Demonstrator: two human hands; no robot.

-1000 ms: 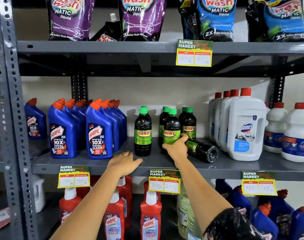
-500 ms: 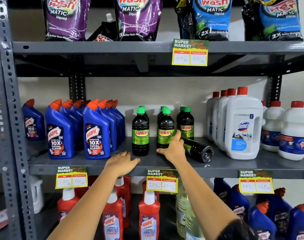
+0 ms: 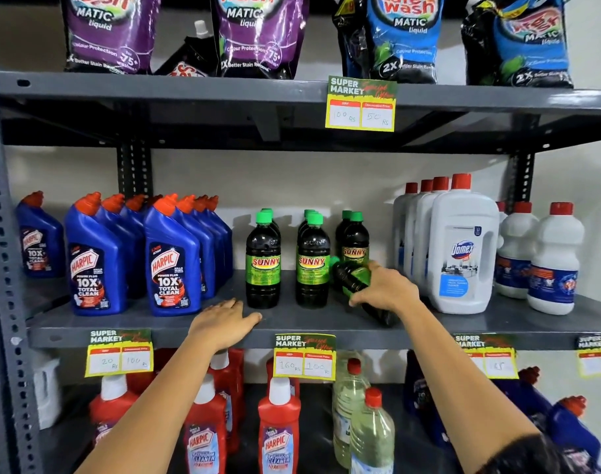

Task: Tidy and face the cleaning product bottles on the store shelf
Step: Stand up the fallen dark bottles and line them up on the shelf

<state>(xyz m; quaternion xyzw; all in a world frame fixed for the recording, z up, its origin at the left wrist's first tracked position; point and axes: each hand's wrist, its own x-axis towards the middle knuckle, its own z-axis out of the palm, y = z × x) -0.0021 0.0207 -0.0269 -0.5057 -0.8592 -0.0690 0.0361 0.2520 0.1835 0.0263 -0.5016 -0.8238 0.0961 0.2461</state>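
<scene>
Gripping a fallen Sunny bottle (image 3: 355, 285), the right hand (image 3: 382, 289) wraps its fingers over the dark body, just right of the front Sunny bottle (image 3: 312, 265) of the middle row. That standing bottle serves as landmark below.

Fallen bottle: tilted, green cap end up and toward the landmark, base end low and toward the shelf's front edge. It is neither flat nor upright. Judgement: it is being stood up, since a bottle on its side shows no label to a shopper.

Left hand (image 3: 225, 323): flat, palm down, fingers spread, holding nothing. It rests on the middle shelf (image 3: 148, 328) in front and to the left of the landmark. Judgement: a brace for balance while the other arm reaches in.

Left of the landmark: one more Sunny row (image 3: 263, 265), upright, label forward. Further left: blue Harpic bottles (image 3: 172, 261) in files, labels out. Right of the landmark, behind the grasped bottle: a third Sunny row (image 3: 354, 239), upright. Beyond that, white Domex jugs (image 3: 463, 248), well apart from the landmark.

Judgement: the gap in front of the third row is the likely home for the grasped bottle. Risk: its cap end sits very near the landmark, possibly touching, so swinging it upright could knock the neighbour. Round glossy body; may roll if released early.
</scene>
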